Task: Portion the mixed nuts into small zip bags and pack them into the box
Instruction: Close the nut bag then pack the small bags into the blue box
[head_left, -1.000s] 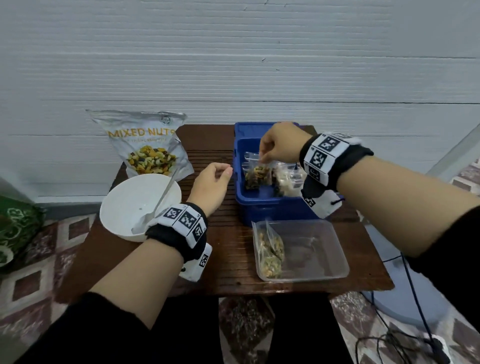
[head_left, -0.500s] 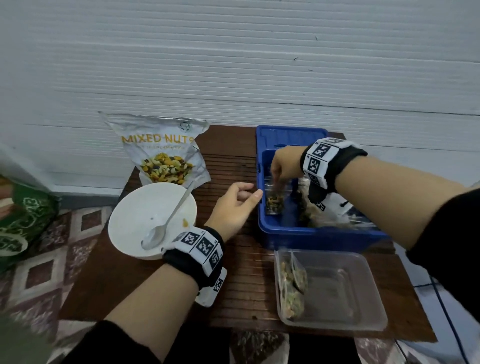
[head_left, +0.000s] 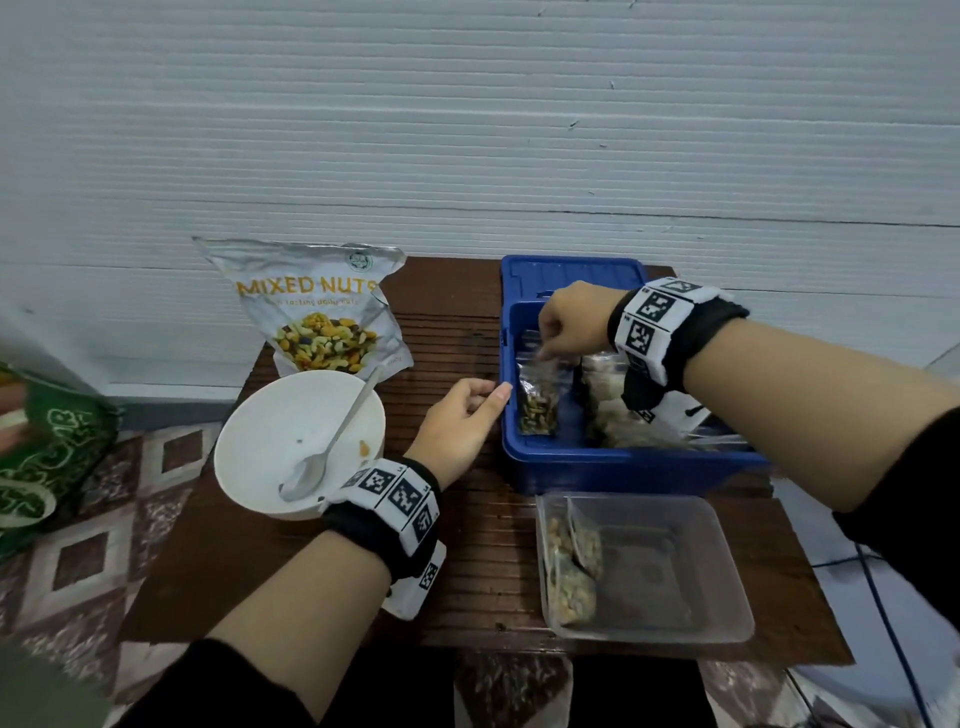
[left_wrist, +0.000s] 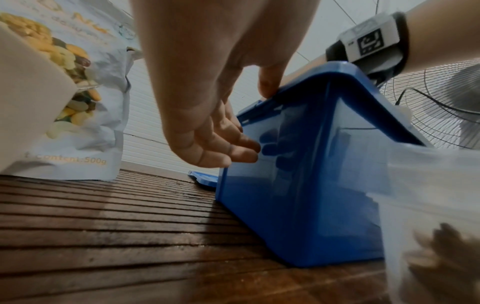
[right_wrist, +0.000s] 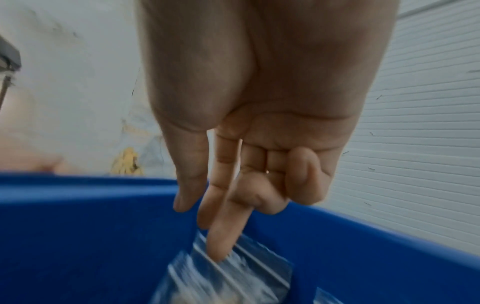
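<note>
1. One nut pouch (head_left: 317, 306) stands upper left of centre on the table (head_left: 457, 571); below it, a bowl (head_left: 270, 436) holds a spoon (head_left: 327, 441).
2. Left hand (head_left: 457, 426), mid-frame, rests against the box (head_left: 613, 462) wall, thumb on the rim, fingers relaxed and grasping nothing.
3. Right hand (head_left: 571, 319) reaches into the box, fingertips on the zip bag (head_left: 539, 400) top; whether it grasps, I cannot tell.
4. Lower right, a clear tub (head_left: 675, 571) holds more bags (head_left: 571, 571).

Counts on the wooden table

One mixed-nuts pouch (head_left: 317, 312), one white bowl (head_left: 270, 441) with one spoon (head_left: 332, 441), one blue box (head_left: 623, 467), one clear tray (head_left: 675, 571). Two filled zip bags (head_left: 571, 566) lie in the tray; one zip bag (head_left: 537, 400) stands apart in the box beside a cluster too jumbled to count. Two hands.
</note>
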